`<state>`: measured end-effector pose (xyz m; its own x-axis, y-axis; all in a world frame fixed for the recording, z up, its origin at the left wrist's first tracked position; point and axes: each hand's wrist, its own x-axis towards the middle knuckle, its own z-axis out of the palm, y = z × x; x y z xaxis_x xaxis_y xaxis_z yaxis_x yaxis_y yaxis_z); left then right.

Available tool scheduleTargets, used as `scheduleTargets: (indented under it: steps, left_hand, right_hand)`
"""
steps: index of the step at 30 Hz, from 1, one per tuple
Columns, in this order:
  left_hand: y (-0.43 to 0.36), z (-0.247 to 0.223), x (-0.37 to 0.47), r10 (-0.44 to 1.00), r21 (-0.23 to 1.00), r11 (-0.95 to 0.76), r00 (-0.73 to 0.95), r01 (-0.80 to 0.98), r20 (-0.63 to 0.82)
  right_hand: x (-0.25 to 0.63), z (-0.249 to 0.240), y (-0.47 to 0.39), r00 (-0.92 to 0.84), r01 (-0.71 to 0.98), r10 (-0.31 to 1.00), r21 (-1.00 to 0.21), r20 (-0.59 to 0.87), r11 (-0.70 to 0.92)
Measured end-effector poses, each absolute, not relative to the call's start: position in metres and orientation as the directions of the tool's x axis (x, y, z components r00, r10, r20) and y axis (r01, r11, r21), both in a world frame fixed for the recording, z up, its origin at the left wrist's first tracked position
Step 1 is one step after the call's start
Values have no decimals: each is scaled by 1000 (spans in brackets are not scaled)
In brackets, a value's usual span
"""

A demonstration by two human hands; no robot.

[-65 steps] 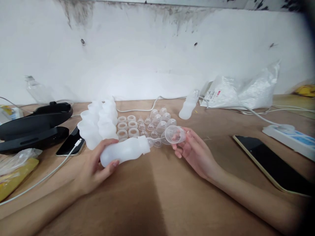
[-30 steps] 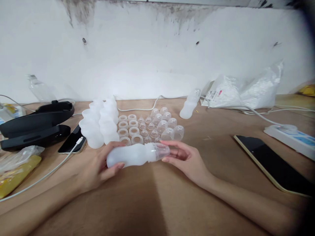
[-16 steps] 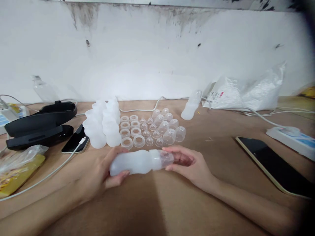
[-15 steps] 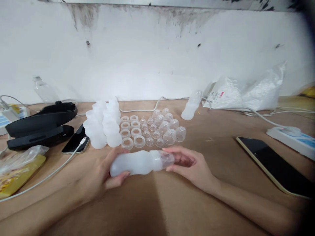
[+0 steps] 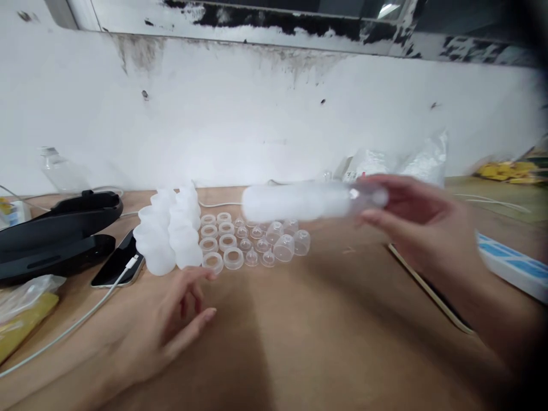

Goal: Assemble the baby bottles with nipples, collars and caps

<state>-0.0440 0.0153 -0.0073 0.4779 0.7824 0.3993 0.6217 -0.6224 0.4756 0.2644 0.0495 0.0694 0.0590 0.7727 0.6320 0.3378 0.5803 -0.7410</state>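
A white baby bottle with a clear cap is raised above the table, lying sideways and blurred by motion. My right hand grips it by the cap end. My left hand is empty, thumb and fingers apart, low over the table's near left. Just beyond it stand several white bottle bodies in rows. Beside these lie clear collar rings, clear nipples and clear dome caps, all in rows. The held bottle hides part of the far rows.
Black device and phone with a white cable lie left, near a yellow packet. At right are another phone, partly behind my forearm, and a power strip. White plastic bags lean by the wall.
My left hand has let go of the bottle and stays near. My right hand has lifted the bottle up and to the right. The view has tilted upward.
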Motion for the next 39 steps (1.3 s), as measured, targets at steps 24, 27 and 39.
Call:
scheduleTargets:
  steps: [24,27,39]
  left_hand:
    - [17,-23,-42,488,203,-872,764,445,422]
    - [18,-23,-41,490,202,-871,766,448,416]
    - [19,-18,-42,512,141,-853,752,503,415]
  right_hand:
    - [322,68,148,199,954,888,-291,416,-77]
    - [323,66,149,197,951,891,-301,410,-72]
    - [299,60,127,161,937,799,-344,580,60]
